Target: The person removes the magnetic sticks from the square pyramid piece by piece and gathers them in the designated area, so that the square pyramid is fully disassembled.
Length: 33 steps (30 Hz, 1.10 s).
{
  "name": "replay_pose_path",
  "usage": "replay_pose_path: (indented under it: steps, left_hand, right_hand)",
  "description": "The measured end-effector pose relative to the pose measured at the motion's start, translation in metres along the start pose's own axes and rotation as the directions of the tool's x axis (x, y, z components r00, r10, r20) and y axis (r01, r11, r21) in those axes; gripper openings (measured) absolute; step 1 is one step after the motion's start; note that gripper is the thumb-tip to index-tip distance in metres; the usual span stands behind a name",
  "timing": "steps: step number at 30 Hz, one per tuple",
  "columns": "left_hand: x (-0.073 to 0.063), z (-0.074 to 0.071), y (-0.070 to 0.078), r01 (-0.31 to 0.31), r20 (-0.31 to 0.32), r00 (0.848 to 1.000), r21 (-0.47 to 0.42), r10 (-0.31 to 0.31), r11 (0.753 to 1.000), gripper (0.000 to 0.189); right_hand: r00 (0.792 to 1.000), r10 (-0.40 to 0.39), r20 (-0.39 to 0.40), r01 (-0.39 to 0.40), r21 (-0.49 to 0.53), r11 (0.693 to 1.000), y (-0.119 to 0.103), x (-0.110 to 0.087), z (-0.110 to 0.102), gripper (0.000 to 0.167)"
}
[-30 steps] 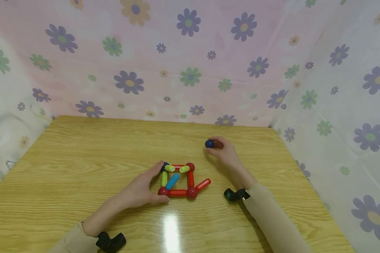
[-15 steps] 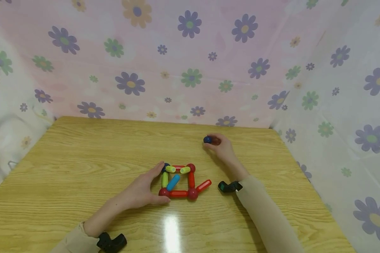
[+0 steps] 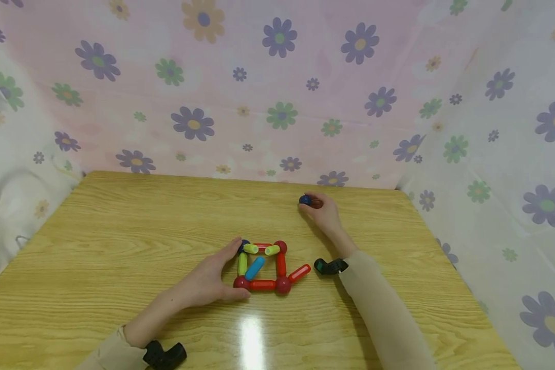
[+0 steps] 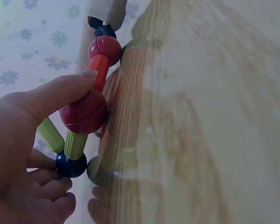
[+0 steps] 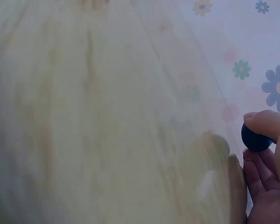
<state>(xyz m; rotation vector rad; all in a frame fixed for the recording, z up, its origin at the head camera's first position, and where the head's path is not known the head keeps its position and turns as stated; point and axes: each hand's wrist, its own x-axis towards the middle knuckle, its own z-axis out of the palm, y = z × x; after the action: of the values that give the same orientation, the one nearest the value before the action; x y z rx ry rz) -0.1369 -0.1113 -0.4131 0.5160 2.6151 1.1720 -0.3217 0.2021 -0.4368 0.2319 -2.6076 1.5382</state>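
A small frame of magnetic balls and rods lies on the wooden table, with a red ball [image 3: 283,284] at its near right corner. Red rods [image 3: 262,285] and a lime rod [image 3: 242,264] form its sides; a blue rod [image 3: 255,269] and short lime rods rise at corners. My left hand [image 3: 203,280] holds the left side, fingers at the dark blue corner ball [image 4: 71,164], thumb against the near red ball [image 4: 84,112]. Farther back on the right, my right hand [image 3: 325,213] pinches a loose dark blue ball [image 5: 256,138] between thumb and fingertips, close to the tabletop.
The table [image 3: 166,216] ends at a flowered cloth backdrop [image 3: 231,103], with more cloth on both sides. A red rod [image 3: 299,273] juts out right from the frame's near corner. Black wrist devices [image 3: 165,355] sit at both cuffs.
My right hand has moved slightly farther back across the table with the blue ball. The left hand and the frame keep their place; the view has shifted slightly.
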Motion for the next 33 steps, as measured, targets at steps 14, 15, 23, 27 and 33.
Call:
replay_pose_path:
  steps: [14,15,23,27,33]
  left_hand:
    - [0.001,0.0011,-0.0002,0.004,-0.003,1.0,0.002,-0.004,1.0,0.116]
    - [0.001,0.0012,-0.0004,0.005,-0.004,1.0,0.004,-0.005,1.0,0.116]
    - [0.0008,0.0013,-0.001,0.011,-0.001,1.0,0.01,-0.011,1.0,0.116]
    - [0.0007,0.0014,-0.0006,0.012,-0.005,1.0,0.011,-0.012,1.0,0.116]
    - [0.0006,0.0013,0.0007,0.01,-0.003,1.0,0.012,-0.01,1.0,0.116]
  right_hand:
    - [1.0,-0.007,-0.03,0.007,0.009,1.0,0.0039,0.0007,0.0049,0.047]
    - [0.999,-0.01,-0.031,0.011,0.009,1.0,0.0045,0.0007,0.0051,0.047]
    - [1.0,-0.023,-0.017,0.023,-0.008,1.0,0.0077,0.0014,0.0052,0.048]
    - [1.0,-0.023,-0.013,0.023,-0.002,1.0,0.0056,0.0002,0.0045,0.049]
    - [1.0,-0.009,-0.011,0.009,-0.003,1.0,0.0034,-0.0016,0.0038,0.049]
